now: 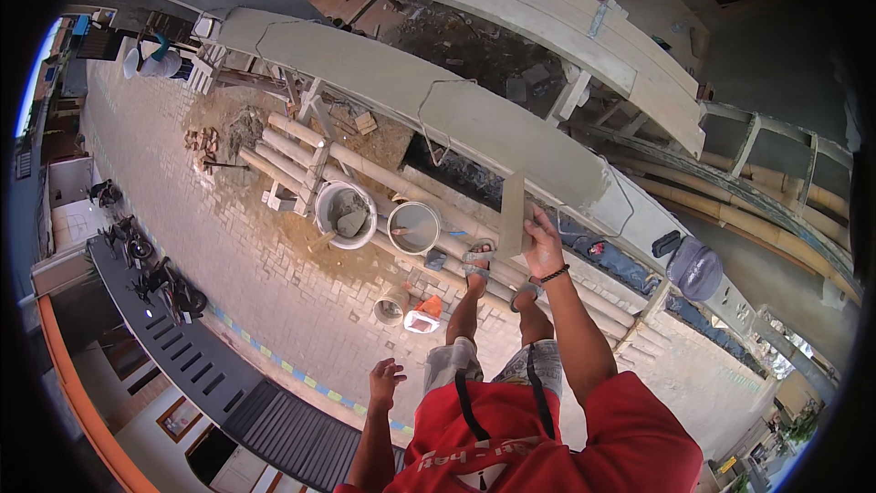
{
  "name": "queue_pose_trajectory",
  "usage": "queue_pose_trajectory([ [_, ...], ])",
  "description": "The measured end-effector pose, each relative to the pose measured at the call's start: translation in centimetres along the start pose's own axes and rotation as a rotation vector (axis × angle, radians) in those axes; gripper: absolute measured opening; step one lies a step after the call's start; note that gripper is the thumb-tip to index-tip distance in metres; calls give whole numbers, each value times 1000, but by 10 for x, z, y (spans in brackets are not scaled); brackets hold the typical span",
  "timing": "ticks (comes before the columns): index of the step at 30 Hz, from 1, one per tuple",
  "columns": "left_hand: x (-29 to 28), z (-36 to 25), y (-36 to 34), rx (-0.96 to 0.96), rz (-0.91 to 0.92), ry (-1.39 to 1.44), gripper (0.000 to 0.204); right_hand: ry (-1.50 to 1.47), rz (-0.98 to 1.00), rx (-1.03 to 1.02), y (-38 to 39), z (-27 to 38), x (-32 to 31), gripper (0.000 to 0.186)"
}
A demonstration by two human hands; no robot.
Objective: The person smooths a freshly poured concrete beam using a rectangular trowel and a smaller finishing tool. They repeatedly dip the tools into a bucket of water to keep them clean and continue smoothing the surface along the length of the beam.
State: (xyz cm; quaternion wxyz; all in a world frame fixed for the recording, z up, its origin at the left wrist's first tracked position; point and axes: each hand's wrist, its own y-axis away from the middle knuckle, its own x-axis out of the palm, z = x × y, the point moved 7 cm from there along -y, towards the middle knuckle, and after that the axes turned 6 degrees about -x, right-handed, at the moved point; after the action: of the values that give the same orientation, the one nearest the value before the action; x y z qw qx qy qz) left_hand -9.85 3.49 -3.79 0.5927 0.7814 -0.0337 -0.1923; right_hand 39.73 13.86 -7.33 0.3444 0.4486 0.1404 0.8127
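My right hand (545, 242), with a dark bracelet at the wrist, grips a flat rectangular plasterer's float (512, 215). The float stands beside the long, grey, plastered beam (401, 82), near its damp lower stretch; whether they touch I cannot tell. Lower down, my left hand (386, 382) hangs free at my side, its fingers loosely bent and apart with nothing in them. Ahead of my feet are a white bucket (321, 210) with grey mortar inside and a second bucket (413, 254) holding greyish liquid.
Under my sandals lie long bamboo poles (374, 164). A small pail (391, 307) and an open white bag (422, 321) rest on the paving. Bent wires cross the beam, and a purple-grey bundle (695, 269) sits at its right. Another person (162, 59) works far left, near parked motorcycles (169, 288).
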Motion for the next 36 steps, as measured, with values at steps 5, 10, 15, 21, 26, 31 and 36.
queue_pose_trajectory([
  [5, 11, -16, -12, 33, 71, -32, 37, 656, -359, -245, 25, 49, -87, 51],
  [10, 1, -34, -14, 92, 37, -43, 37, 1420, -438, -493, 9, 86, -102, 57],
  [15, -5, -23, 3, 91, 10, -62, 38, 1583, -549, -463, -34, 106, -106, 58],
  [21, -4, 7, 17, -13, -36, -95, 36, 1601, -650, -425, -95, 77, -82, 59],
  [26, -2, 6, 11, -16, -23, -173, 35, 1601, -186, -552, -112, 33, 0, 56],
  [31, 16, -24, 16, 83, -13, -130, 34, 1420, -258, -559, -59, 45, -15, 54],
  [36, 34, -51, 22, 177, 27, -48, 35, 1452, -643, -499, -36, 90, -100, 56],
])
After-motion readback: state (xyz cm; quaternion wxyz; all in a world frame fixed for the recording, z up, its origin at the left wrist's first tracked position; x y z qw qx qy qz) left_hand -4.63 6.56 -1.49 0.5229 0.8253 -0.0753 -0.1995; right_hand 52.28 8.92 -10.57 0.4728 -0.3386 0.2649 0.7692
